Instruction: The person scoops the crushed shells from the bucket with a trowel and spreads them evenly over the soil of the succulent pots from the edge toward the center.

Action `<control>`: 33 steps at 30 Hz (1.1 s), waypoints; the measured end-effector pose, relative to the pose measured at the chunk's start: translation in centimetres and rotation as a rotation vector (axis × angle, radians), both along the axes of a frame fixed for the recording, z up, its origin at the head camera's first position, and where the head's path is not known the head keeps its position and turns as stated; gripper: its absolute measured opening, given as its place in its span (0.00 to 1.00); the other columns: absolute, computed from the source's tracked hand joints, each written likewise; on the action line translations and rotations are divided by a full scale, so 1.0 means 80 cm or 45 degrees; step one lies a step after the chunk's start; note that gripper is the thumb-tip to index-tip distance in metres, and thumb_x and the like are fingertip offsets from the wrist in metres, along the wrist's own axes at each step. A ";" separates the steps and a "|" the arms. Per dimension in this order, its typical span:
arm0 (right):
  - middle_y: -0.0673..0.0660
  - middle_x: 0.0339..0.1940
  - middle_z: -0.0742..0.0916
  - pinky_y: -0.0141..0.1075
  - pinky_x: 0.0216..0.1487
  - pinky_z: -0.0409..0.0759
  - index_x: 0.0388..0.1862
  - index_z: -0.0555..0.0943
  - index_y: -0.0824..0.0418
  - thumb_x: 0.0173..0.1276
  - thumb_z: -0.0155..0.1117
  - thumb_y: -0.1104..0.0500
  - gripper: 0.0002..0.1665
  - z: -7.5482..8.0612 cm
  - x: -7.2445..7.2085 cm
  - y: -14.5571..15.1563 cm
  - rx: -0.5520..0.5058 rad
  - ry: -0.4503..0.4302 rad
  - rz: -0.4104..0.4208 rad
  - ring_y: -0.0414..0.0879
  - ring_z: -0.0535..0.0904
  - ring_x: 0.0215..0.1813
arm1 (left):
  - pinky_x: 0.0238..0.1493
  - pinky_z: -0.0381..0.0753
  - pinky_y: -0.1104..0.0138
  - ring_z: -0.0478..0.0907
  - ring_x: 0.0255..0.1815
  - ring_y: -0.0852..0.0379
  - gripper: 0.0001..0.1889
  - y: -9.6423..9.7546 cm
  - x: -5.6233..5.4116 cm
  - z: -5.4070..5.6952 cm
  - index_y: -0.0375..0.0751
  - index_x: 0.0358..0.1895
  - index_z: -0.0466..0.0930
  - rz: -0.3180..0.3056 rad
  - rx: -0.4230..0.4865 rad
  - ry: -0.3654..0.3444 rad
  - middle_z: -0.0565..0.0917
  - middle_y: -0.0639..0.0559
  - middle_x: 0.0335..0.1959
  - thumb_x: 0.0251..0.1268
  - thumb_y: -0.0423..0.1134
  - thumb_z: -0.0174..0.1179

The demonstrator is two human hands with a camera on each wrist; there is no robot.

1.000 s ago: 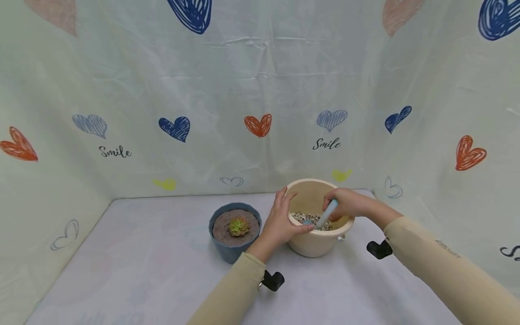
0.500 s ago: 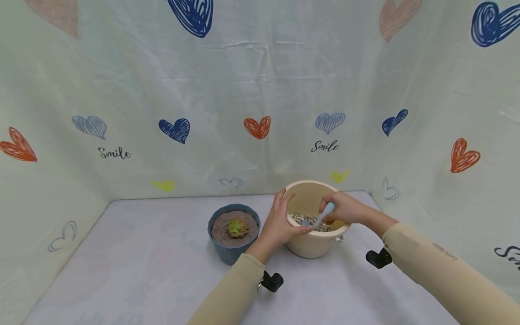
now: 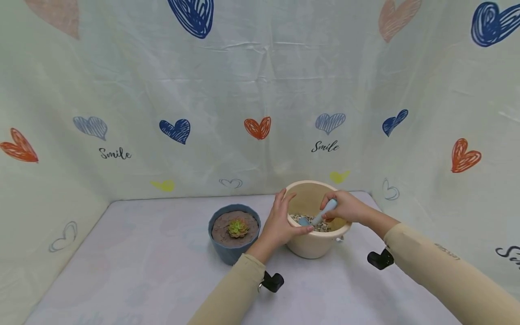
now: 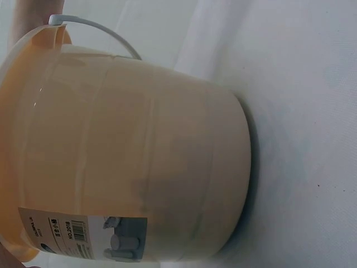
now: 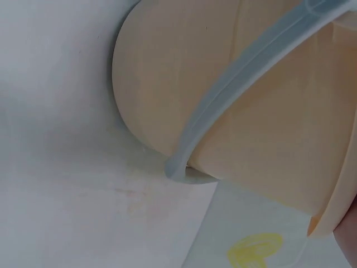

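Pebble work in a bucket, head view at centre right. Compared with half a second earlier, the light-blue trowel (image 3: 326, 210) lies at a flatter slant, its grip tipped to the upper right and its blade showing more clearly. The left hand (image 3: 279, 224) occupies the same place on the rim, and the flowerpot (image 3: 230, 253) is unmoved. The right hand (image 3: 344, 207) pinches the trowel's grip, fingers bent around it; the blade rests at the pebbles (image 3: 322, 227) within the cream bucket (image 3: 310, 247). The left hand's fingers and thumb are spread wide along the bucket's left and near rim.

The left hand hides the left part of the rim; its wrist overlaps the flowerpot's lower right side. The right hand covers part of the bucket's right rim. A patterned curtain (image 3: 223, 85) with printed hearts hangs behind the pale tabletop (image 3: 122, 253).

The bucket is smooth plastic, rounded and narrower at the base, with a curved grey bail (image 5: 223, 95) and a printed label (image 4: 83, 234). The mixed pebbles are speckled. The blue-grey flowerpot has faceted walls and holds brown soil (image 3: 221, 229) around a green, red-tinged succulent rosette (image 3: 238, 227).
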State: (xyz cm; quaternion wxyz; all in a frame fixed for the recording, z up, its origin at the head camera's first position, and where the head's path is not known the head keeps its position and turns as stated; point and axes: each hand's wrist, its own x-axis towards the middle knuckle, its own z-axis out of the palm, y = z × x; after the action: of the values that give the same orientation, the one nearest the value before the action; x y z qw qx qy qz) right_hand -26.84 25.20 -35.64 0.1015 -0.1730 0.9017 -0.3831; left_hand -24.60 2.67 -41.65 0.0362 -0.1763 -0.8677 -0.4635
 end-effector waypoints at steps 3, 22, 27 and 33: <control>0.57 0.30 0.85 0.38 0.36 0.85 0.33 0.80 0.66 0.57 0.72 0.71 0.09 0.001 0.001 0.001 -0.027 -0.020 -0.037 0.48 0.84 0.31 | 0.64 0.66 0.46 0.56 0.73 0.46 0.53 0.000 0.000 0.000 0.54 0.75 0.57 -0.008 0.004 0.010 0.47 0.54 0.78 0.43 0.57 0.77; 0.62 0.31 0.85 0.45 0.38 0.85 0.37 0.77 0.71 0.59 0.70 0.71 0.11 0.007 0.003 0.018 -0.214 -0.115 -0.207 0.51 0.86 0.32 | 0.65 0.65 0.48 0.55 0.74 0.47 0.53 0.000 0.000 0.000 0.52 0.75 0.58 -0.011 0.004 0.023 0.47 0.55 0.78 0.43 0.57 0.77; 0.61 0.31 0.85 0.44 0.38 0.85 0.39 0.76 0.72 0.60 0.71 0.69 0.13 0.007 0.007 0.022 -0.264 -0.098 -0.199 0.50 0.86 0.32 | 0.65 0.65 0.47 0.53 0.74 0.46 0.53 0.000 0.000 0.001 0.54 0.75 0.57 0.001 -0.017 0.013 0.46 0.55 0.78 0.43 0.58 0.76; 0.61 0.31 0.85 0.46 0.40 0.84 0.42 0.75 0.74 0.62 0.70 0.68 0.15 0.008 0.015 0.031 -0.347 -0.109 -0.245 0.51 0.87 0.32 | 0.64 0.66 0.46 0.55 0.74 0.45 0.53 0.000 -0.001 0.001 0.53 0.75 0.57 -0.004 -0.022 0.024 0.46 0.54 0.78 0.43 0.59 0.76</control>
State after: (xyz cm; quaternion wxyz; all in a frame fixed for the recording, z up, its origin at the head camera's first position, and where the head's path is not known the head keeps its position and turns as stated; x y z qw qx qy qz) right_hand -25.65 27.65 -35.01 0.0784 -0.0815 0.8487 -0.5166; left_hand -24.65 2.66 -41.60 0.0421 -0.1823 -0.8710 -0.4543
